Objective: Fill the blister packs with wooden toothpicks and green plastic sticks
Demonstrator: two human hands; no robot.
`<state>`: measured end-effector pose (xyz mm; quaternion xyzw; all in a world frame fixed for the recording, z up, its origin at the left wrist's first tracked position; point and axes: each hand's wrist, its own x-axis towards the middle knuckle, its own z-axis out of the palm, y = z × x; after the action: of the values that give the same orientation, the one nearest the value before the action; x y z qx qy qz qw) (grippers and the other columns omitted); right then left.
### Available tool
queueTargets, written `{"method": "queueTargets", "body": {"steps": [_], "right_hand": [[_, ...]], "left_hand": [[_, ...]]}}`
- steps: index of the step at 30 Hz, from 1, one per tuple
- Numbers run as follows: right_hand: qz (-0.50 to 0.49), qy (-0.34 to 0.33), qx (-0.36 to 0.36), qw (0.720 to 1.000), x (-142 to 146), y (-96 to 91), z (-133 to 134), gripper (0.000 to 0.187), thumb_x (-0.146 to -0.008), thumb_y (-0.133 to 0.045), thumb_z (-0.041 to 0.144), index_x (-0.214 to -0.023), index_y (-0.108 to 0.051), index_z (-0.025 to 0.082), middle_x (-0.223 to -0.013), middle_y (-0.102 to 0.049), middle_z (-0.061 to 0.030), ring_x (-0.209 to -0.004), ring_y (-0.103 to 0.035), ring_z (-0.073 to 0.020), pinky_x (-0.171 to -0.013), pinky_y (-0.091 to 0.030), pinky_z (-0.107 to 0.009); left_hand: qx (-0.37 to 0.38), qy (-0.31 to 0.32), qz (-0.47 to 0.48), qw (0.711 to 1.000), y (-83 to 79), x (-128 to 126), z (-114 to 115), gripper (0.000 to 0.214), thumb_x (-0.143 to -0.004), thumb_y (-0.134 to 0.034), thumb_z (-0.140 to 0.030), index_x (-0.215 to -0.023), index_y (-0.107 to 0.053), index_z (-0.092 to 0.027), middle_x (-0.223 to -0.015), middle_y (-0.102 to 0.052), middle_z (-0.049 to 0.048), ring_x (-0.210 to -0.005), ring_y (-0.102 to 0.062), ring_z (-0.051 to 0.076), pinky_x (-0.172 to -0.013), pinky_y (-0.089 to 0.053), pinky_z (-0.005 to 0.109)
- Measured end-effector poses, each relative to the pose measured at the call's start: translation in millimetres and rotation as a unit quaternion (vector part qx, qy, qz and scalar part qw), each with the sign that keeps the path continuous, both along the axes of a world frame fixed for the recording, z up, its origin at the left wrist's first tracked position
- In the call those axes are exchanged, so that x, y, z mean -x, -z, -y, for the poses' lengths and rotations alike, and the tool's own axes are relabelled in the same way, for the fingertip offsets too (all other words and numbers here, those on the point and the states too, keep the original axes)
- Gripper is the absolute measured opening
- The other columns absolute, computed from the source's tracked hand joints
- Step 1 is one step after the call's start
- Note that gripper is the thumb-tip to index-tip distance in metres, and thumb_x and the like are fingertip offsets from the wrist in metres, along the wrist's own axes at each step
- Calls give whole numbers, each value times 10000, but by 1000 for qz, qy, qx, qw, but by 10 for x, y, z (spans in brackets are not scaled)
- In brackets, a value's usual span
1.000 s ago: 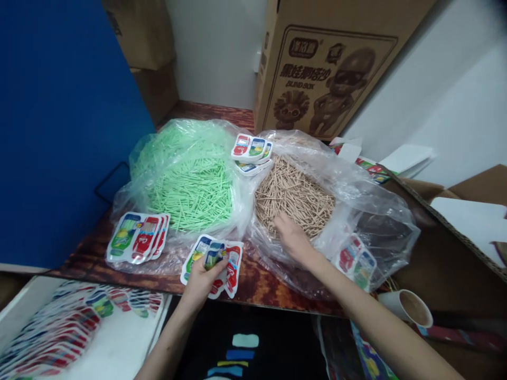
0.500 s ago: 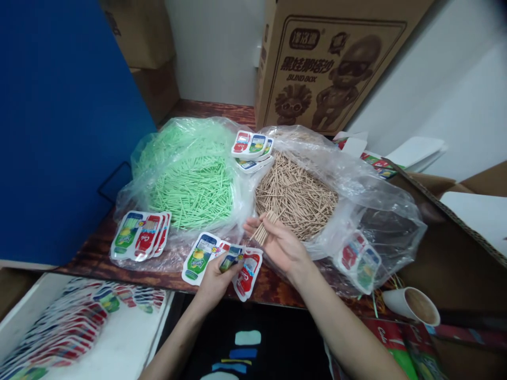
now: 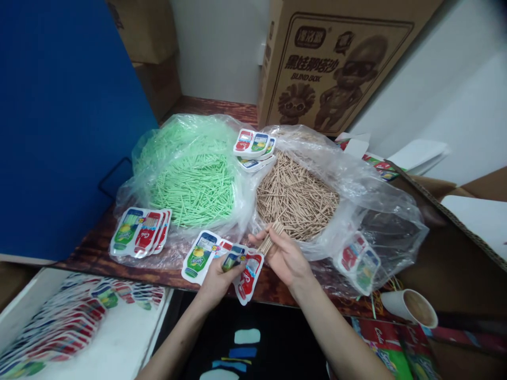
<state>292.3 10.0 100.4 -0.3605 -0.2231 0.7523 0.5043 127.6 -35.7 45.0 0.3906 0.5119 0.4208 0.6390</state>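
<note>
My left hand (image 3: 219,278) is closed on a small printed pack (image 3: 249,272) with Cola and Sprite pictures, near the table's front edge. Another Sprite-and-Cola pack (image 3: 200,255) lies just left of those fingers, partly behind them. In my right hand (image 3: 288,259) a small bundle of thin brown sticks (image 3: 268,241) is pinched between thumb and fingers, close to the right side of the held pack. Behind that hand a clear plastic bag holds a heap of loose brown sticks (image 3: 297,198). A second bag, to its left, contains pale green sticks (image 3: 194,190).
Stacked packs (image 3: 137,232) lie at the table's left front, and more packs (image 3: 254,148) rest between the bags. A white tray (image 3: 122,338) with rows of packs stands lower left. At right are a paper cup (image 3: 410,307) and a cardboard box (image 3: 455,248). A large carton (image 3: 336,68) stands behind.
My right hand has drawn slightly down toward the held pack, and its stick bundle now looks tighter and more upright. My left hand has barely moved.
</note>
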Motion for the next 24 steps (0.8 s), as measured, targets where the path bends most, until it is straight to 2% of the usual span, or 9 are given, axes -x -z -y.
{"method": "queueTargets", "body": {"steps": [5, 9, 11, 13, 15, 19, 22, 24], "right_hand": [[53, -35, -33, 997, 50, -26, 63, 174, -833, -659, 331, -846, -534, 210, -861, -742, -36, -877, -697, -208, -867, -517, -392], [151, -119, -94, 977, 58, -37, 119, 185, -821, -667, 358, -836, -597, 188, -1075, -708, -64, -1008, -641, -209, -953, -464, -377], [196, -146, -121, 962, 30, -50, 138, 230, -817, -669, 377, -958, -624, 202, -1146, -673, -55, -1078, -606, -210, -990, -442, -377], [227, -138, -140, 954, -10, -75, 154, 351, -825, -662, 388, -1133, -579, 241, -1205, -634, -43, -1138, -574, -208, -1005, -436, -378], [256, -122, -165, 945, -49, -108, 171, 380, -848, -636, 380, -1197, -542, 263, -1241, -604, -41, -1175, -552, -207, -1007, -436, -371], [350, -107, -231, 902, -89, -156, 201, 210, -912, -542, 330, -1086, -608, 233, -1167, -631, -50, -1146, -558, -209, -1003, -420, -364], [414, -93, -276, 862, -85, -157, 209, 150, -928, -512, 285, -1005, -626, 224, -1145, -634, -55, -1116, -565, -210, -990, -413, -369], [446, -108, -312, 832, -74, -155, 210, 130, -925, -515, 265, -944, -635, 221, -1123, -635, -59, -1102, -566, -214, -984, -409, -374]], "left_hand": [[-39, 21, -36, 998, 10, 11, -6, 229, -733, -713, -391, -782, -687, -168, -689, -655, -4, -643, -561, 158, -652, -457, 249], [-69, 12, -67, 995, 11, 36, -11, 193, -755, -687, -360, -809, -694, -175, -721, -663, -2, -670, -562, 164, -679, -459, 251], [-72, -4, -74, 995, 11, 44, -14, 197, -749, -688, -363, -810, -692, -175, -737, -666, 0, -695, -570, 173, -692, -461, 257], [-70, -22, -81, 994, 6, 49, -19, 207, -739, -691, -379, -770, -683, -174, -713, -656, -3, -683, -564, 172, -682, -459, 258], [-66, -38, -85, 993, -3, 51, -29, 223, -731, -692, -394, -709, -668, -174, -672, -635, -9, -651, -547, 164, -660, -454, 255], [-64, -52, -85, 993, -33, 62, -56, 230, -724, -695, -391, -661, -660, -173, -649, -627, -8, -628, -535, 159, -640, -448, 256], [-65, -62, -87, 992, -58, 81, -74, 206, -713, -708, -377, -698, -691, -172, -673, -648, 2, -643, -548, 166, -655, -456, 263], [-63, -70, -82, 992, -71, 96, -80, 211, -698, -723, -381, -700, -698, -172, -679, -652, 4, -651, -555, 170, -657, -461, 265]]}}
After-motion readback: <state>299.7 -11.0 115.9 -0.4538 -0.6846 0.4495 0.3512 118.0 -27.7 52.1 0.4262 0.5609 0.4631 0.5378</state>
